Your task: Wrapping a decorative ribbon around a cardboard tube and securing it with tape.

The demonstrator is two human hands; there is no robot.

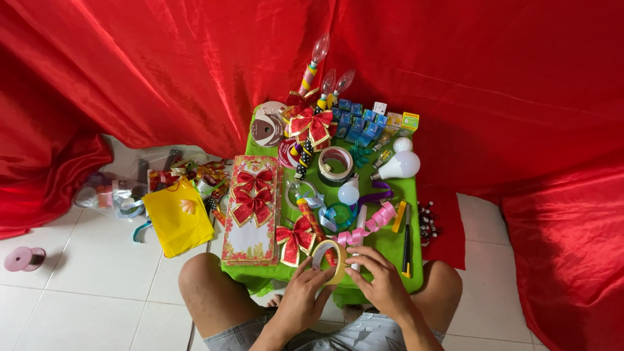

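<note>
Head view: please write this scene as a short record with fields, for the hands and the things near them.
left hand: holds the tape roll from the left side
right hand: fingers on the roll's right edge
surface: small green table at the person's knees
near the roll: red bow, pink curled ribbon, yellow cutter
further back: white bulb, second tape roll
backdrop: red cloth

Red satin cloth (162, 71) is hanging across the back, from nine round to three o'clock. A yellow gift bag (177, 218) is lying on the tiled floor at nine o'clock, a pink ribbon spool (25, 258) sitting far beyond it. A white bulb (400, 165) is resting on the green table (390, 244) at one o'clock, blue boxes (359, 122) standing behind it.
</note>
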